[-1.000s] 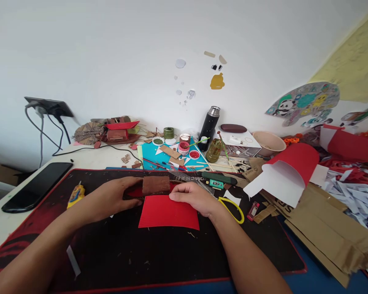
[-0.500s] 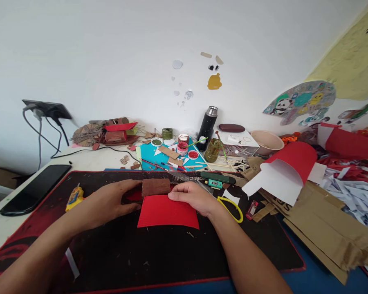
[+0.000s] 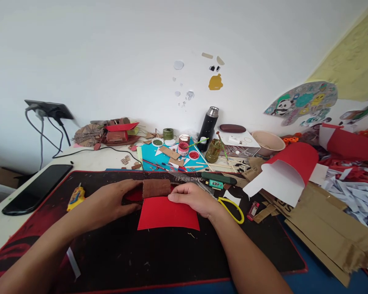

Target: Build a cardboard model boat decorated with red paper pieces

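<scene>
A red ridged sheet (image 3: 168, 216) is held above the black mat (image 3: 141, 261) on the bench (image 3: 87, 158), its far edge just before the brown arched cover (image 3: 156, 188) of a small boat-like model (image 3: 134, 197); contact cannot be told. The sheet's far edge is pinched between thumb and curled fingers of the right hand (image 3: 191, 199). The model's end is gripped by the left hand (image 3: 115, 200), thumb and fingers spread around it. Apparently the sheet is being matched to the cover; next, careful edge alignment would be called for.
</scene>
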Demonstrator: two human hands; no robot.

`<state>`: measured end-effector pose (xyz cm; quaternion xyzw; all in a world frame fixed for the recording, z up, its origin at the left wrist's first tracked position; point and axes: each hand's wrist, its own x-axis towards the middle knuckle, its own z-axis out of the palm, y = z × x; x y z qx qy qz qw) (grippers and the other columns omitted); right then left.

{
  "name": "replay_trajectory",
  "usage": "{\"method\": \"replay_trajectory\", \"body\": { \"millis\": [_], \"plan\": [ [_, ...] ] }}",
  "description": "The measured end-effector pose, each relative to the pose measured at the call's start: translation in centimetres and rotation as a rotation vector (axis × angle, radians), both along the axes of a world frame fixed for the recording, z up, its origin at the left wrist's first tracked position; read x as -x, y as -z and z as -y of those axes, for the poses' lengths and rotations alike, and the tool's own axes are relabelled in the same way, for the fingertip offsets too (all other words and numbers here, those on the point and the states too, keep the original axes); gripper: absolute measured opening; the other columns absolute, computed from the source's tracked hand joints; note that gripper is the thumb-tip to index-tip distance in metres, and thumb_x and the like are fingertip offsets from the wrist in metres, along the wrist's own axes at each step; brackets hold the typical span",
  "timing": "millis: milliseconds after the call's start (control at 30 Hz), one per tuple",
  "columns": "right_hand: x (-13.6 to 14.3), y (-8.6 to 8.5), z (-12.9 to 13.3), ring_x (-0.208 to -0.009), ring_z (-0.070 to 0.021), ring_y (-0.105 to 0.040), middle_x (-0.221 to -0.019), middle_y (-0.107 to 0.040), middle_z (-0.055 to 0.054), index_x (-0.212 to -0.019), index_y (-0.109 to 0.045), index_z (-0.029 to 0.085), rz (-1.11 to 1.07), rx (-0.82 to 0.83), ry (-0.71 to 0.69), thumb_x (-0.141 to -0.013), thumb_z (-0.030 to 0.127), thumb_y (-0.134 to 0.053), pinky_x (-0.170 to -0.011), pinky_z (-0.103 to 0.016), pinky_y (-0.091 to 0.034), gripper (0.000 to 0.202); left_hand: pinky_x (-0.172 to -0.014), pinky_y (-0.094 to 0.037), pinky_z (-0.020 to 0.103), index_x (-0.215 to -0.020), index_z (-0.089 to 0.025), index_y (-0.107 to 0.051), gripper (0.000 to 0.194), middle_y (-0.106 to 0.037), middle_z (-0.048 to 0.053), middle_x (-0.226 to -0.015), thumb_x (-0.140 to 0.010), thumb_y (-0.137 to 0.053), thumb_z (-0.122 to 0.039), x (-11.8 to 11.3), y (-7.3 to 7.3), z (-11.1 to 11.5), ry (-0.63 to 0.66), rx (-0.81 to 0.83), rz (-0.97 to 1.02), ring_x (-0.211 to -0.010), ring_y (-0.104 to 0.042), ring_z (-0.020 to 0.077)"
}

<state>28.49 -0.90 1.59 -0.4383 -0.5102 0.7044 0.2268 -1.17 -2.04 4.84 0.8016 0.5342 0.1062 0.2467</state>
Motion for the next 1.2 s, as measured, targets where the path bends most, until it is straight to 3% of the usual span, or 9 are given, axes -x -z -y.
{"method": "replay_trajectory", "body": {
  "millis": [433, 833, 1200],
  "plan": [
    [0.1, -0.3, 0.1, -0.074, -0.017, -0.065, -0.086, -0.077, -0.001, -0.083, -0.08, 0.021, 0.008, 0.02, -0.015, -0.078, 0.049, -0.087, -0.07, -0.028, -0.044, 0.03, -0.101, -0.055, 0.043, -0.143, -0.027, -0.067, 0.058, -0.076, 0.01, -0.136, -0.089, -0.067, -0.048, 0.0, 0.2, 0.2, -0.009, 0.004, -0.042, -0.119, -0.072, 0.0365],
    [0.2, -0.3, 0.0, -0.074, -0.0171, -0.065, -0.085, -0.076, -0.002, -0.083, -0.081, 0.021, 0.03, 0.0, -0.01, -0.081, 0.047, -0.085, -0.069, -0.028, -0.044, 0.026, -0.096, -0.056, 0.04, -0.137, -0.028, -0.07, 0.053, -0.078, 0.008, -0.132, -0.089, -0.068, -0.049, 0.0, 0.2, 0.2, -0.015, 0.019, -0.033, -0.114, -0.073, 0.0346],
    [0.2, -0.2, 0.1, -0.074, -0.0167, -0.064, -0.083, -0.074, 0.0, -0.081, -0.079, 0.021, 0.018, -0.006, -0.015, -0.081, 0.047, -0.085, -0.067, -0.027, -0.043, 0.026, -0.102, -0.054, 0.043, -0.141, -0.027, -0.068, 0.057, -0.074, 0.009, -0.139, -0.09, -0.066, -0.051, 0.4, 1.6, -0.7, -0.017, 0.0, -0.013, -0.121, -0.071, 0.0354]
  ]
}}
